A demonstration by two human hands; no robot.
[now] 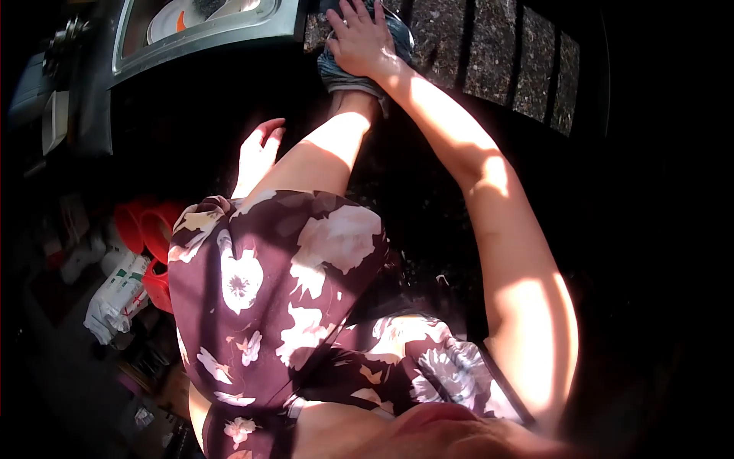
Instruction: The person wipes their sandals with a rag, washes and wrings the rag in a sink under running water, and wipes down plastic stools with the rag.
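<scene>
My right hand lies flat, fingers spread, on top of a blue-grey shoe on my raised foot. The shoe rests on or by the dark speckled stone counter; its exact contact is hidden. My bare lower leg stretches up from under my dark floral dress. Beyond the leg's left side, my left hand hangs with fingers apart and nothing visible in it. Strong sunlight washes out part of that hand.
Left of the foot is a metal sink with a white dish inside. Red containers and a white plastic bag sit low at the left. Deep shadow hides much of the surroundings.
</scene>
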